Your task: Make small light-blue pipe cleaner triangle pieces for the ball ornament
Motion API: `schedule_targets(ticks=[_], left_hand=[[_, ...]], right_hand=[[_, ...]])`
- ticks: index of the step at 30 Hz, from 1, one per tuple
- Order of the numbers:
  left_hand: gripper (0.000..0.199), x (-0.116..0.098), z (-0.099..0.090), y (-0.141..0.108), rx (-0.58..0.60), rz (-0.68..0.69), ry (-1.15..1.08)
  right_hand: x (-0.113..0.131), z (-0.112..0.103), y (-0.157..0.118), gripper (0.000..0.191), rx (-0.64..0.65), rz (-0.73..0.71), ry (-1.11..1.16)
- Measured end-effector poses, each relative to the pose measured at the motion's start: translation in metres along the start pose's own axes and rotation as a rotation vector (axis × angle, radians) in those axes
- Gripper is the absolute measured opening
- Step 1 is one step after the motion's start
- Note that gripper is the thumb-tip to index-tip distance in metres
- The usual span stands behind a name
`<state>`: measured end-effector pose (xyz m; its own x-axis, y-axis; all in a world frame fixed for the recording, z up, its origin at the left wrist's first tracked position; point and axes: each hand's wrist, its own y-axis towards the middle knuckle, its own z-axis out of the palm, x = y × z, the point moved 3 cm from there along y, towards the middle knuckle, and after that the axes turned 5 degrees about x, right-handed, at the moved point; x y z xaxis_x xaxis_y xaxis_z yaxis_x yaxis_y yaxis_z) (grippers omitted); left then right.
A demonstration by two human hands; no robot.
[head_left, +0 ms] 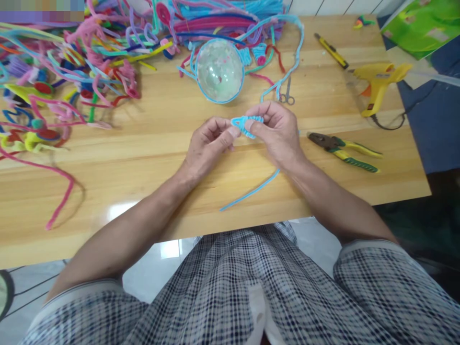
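Over the middle of the wooden table, a small piece of coiled light-blue pipe cleaner (247, 125) is pinched between both hands. My left hand (212, 140) grips its looped left end between thumb and forefinger. With thumb and fingers closed, my right hand (275, 128) holds the wound right part. A straight blue pipe cleaner (249, 194) lies below my right hand; whether it joins the coiled piece is hidden. Just beyond my hands stands a clear round bowl (220, 72) with a blue-edged rim and small pink specks inside.
Tangled coloured pipe cleaners (72, 72) cover the table's left side, with bundles (223, 17) along the back. To the right lie small scissors (287, 96), pliers (341, 149), a yellow utility knife (332, 51) and a yellow glue gun (379, 84) with its cord near the table edge.
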<state>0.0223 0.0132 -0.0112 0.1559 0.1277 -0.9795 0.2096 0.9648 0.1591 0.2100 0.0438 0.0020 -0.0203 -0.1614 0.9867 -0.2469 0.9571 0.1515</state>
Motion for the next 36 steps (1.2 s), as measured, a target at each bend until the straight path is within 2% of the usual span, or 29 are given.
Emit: schedule_targets(ticks=[3, 8, 13, 24, 30, 36], left_hand=[[0.048, -0.001, 0.001, 0.0, 0.011, 0.047, 0.023], [0.046, 0.0, -0.001, 0.001, 0.012, 0.047, 0.058], [0.046, 0.003, -0.003, 0.002, 0.011, 0.037, 0.06], [0.048, 0.003, -0.002, 0.001, 0.008, -0.007, 0.096], [0.047, 0.0, -0.002, -0.001, 0.001, 0.029, 0.136], [0.048, -0.005, -0.001, -0.002, -0.008, 0.094, 0.194]], right_hand=[[0.001, 0.003, -0.003, 0.035, -0.003, 0.039, 0.009], [0.006, 0.008, -0.007, 0.036, 0.02, 0.086, 0.02], [0.007, 0.008, -0.006, 0.035, 0.01, 0.021, 0.086], [0.003, 0.009, -0.006, 0.043, 0.065, 0.007, 0.042], [0.008, 0.011, -0.008, 0.049, 0.103, 0.032, -0.008], [0.014, 0.012, -0.007, 0.054, 0.117, -0.011, -0.021]])
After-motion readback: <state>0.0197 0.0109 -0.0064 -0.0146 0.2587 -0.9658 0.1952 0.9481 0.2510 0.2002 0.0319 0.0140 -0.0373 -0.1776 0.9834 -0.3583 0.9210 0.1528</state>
